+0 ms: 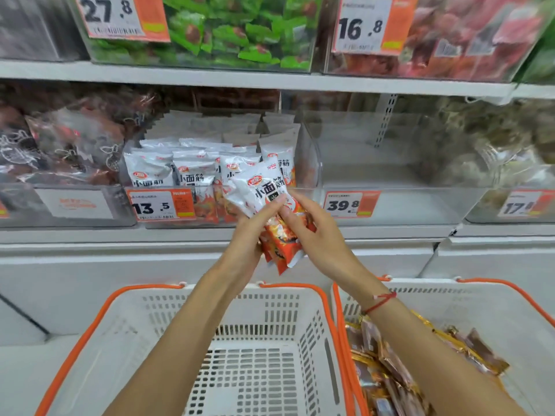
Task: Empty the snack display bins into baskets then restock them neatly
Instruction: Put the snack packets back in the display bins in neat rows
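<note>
My left hand (250,228) and my right hand (312,228) together grip a small stack of white-and-orange snack packets (264,196), held in front of the clear bin tagged 13.5 (312,163). That bin holds several upright packets of the same kind (180,172) in rows. To its right, the clear bin tagged 39.8 (390,175) has nothing in it. Below my arms stands a white basket with orange handles (270,310), with nothing inside. A second such basket (492,298) at the right holds several gold-brown packets (381,370).
A bin of dark red packets (60,151) sits at the left and a bin of brownish packets (510,151) at the right. The upper shelf carries bins of green packets (228,31) and red packets (468,34). White cabinet ledge (120,259) runs below the bins.
</note>
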### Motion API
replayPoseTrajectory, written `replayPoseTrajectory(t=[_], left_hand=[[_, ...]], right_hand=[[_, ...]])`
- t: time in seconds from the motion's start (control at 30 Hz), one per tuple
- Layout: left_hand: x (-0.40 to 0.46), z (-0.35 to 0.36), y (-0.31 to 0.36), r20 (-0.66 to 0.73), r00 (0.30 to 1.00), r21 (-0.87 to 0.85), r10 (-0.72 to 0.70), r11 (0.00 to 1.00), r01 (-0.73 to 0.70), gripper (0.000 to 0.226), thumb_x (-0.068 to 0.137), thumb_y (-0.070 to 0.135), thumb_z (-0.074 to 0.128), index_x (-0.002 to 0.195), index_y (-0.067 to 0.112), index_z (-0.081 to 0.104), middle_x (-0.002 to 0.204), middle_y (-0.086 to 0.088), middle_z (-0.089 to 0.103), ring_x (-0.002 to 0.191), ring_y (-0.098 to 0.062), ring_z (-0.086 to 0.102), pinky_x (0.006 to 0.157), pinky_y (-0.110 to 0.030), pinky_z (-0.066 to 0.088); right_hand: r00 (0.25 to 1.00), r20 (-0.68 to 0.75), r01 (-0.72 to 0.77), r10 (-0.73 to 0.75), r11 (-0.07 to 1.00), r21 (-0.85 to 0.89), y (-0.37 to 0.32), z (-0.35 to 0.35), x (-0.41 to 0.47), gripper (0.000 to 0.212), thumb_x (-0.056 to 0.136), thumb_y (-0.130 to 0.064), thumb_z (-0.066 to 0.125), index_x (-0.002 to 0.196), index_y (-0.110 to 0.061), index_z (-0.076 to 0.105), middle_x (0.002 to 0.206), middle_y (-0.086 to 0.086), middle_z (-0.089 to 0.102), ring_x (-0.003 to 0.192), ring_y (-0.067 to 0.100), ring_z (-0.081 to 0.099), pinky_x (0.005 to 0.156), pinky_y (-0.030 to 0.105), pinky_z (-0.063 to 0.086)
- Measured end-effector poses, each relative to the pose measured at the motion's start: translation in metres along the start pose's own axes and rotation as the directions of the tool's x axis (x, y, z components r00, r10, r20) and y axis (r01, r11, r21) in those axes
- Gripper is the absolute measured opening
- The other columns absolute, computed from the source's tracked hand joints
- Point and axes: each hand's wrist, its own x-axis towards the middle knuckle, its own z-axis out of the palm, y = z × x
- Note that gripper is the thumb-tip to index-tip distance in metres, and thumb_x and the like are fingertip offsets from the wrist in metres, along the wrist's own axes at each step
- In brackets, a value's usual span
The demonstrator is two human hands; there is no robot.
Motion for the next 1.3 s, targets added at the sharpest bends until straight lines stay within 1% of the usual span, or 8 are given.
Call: replayPoseTrajectory(t=[0.27, 0.47, 0.6, 0.83, 0.93, 1.0, 1.17, 1.3], left_hand=[[0.053, 0.014, 0.061, 0.085, 0.941, 0.346, 0.327, 0.876, -0.336, 0.036, 0.097, 0.016, 0.056, 0.133, 0.009, 0.052, 0.113, 0.000, 0.070, 0.101, -0.009, 0.068, 0.080, -0.022, 0.055], [0.084, 0.018, 0.088, 0.313, 0.868, 0.575, 0.385, 0.651, -0.496, 0.044, 0.096, 0.021, 0.058, 0.137, 0.020, 0.041, 0.114, 0.019, 0.060, 0.102, 0.013, 0.059, 0.082, -0.008, 0.046], [0.100, -0.007, 0.085, 0.399, 0.823, 0.744, 0.405, 0.381, -0.549, 0.049, 0.079, 0.057, 0.064, 0.121, 0.066, 0.039, 0.118, 0.022, 0.043, 0.119, -0.012, 0.045, 0.099, -0.033, 0.044], [0.113, -0.041, 0.080, 0.411, 0.852, 0.874, 0.325, 0.126, -0.469, 0.054, 0.071, 0.072, 0.063, 0.109, 0.033, 0.067, 0.090, 0.008, 0.070, 0.091, -0.019, 0.063, 0.078, -0.038, 0.048], [0.119, -0.041, 0.079, 0.360, 0.900, 0.932, 0.244, -0.047, -0.360, 0.043, 0.073, 0.062, 0.073, 0.094, 0.028, 0.059, 0.097, 0.010, 0.056, 0.100, -0.017, 0.050, 0.079, -0.029, 0.034], [0.123, -0.040, 0.075, 0.371, 0.901, 0.921, 0.224, -0.215, -0.326, 0.070, 0.072, 0.064, 0.072, 0.125, 0.023, 0.053, 0.128, 0.005, 0.049, 0.124, -0.019, 0.038, 0.096, -0.034, 0.031], [0.109, -0.043, 0.055, 0.236, 0.838, 0.965, 0.492, -0.019, -0.261, 0.085, 0.085, 0.058, 0.062, 0.153, 0.021, 0.024, 0.151, 0.001, 0.036, 0.136, -0.018, 0.034, 0.109, -0.037, 0.030], [0.097, -0.054, 0.036, 0.245, 0.786, 0.969, 0.568, -0.170, -0.179, 0.051, 0.102, 0.043, 0.040, 0.142, 0.013, 0.047, 0.145, -0.002, 0.049, 0.138, -0.021, 0.037, 0.116, -0.037, 0.018]], right_hand=[[0.975, 0.210, 0.058, -0.079, 0.993, 0.105, -0.036, -0.046, 0.057, 0.075, 0.086, -0.016, 0.061, 0.151, -0.013, 0.025, 0.147, 0.002, 0.043, 0.125, 0.006, 0.051, 0.107, 0.035, 0.043], [0.960, 0.073, 0.278, -0.269, 0.932, -0.231, -0.039, -0.060, 0.096, 0.085, 0.074, -0.022, 0.080, 0.145, -0.023, 0.035, 0.123, -0.016, 0.060, 0.107, -0.001, 0.060, 0.094, 0.031, 0.051], [0.930, -0.004, 0.325, -0.368, 0.825, -0.462, -0.013, -0.054, 0.107, 0.073, 0.068, -0.042, 0.084, 0.129, -0.021, 0.049, 0.106, -0.014, 0.064, 0.100, 0.008, 0.058, 0.088, 0.029, 0.046], [0.953, 0.123, 0.274, -0.276, 0.616, -0.739, 0.013, -0.041, 0.110, 0.081, 0.070, -0.064, 0.068, 0.129, -0.016, 0.043, 0.089, -0.017, 0.043, 0.101, 0.018, 0.048, 0.088, 0.027, 0.024], [0.929, 0.093, 0.327, -0.357, 0.679, -0.658, 0.008, -0.044, 0.107, 0.089, 0.081, -0.045, 0.071, 0.150, -0.015, 0.023, 0.120, -0.004, 0.054, 0.105, 0.019, 0.049, 0.095, 0.029, 0.029], [0.901, 0.090, 0.385, -0.425, 0.685, -0.619, 0.003, -0.045, 0.108, 0.094, 0.082, -0.028, 0.069, 0.153, -0.019, 0.009, 0.147, 0.006, 0.038, 0.095, 0.014, 0.048, 0.084, 0.024, 0.030], [0.905, 0.204, 0.347, -0.373, 0.369, -0.862, 0.017, -0.049, 0.114, 0.062, 0.088, -0.035, 0.055, 0.143, -0.009, 0.043, 0.135, 0.010, 0.054, 0.129, 0.028, 0.045, 0.113, 0.047, 0.024], [0.905, 0.242, 0.359, -0.350, 0.322, -0.876, 0.017, -0.042, 0.113, 0.049, 0.089, -0.033, 0.058, 0.133, -0.011, 0.052, 0.121, 0.009, 0.064, 0.127, 0.028, 0.048, 0.116, 0.045, 0.011]])
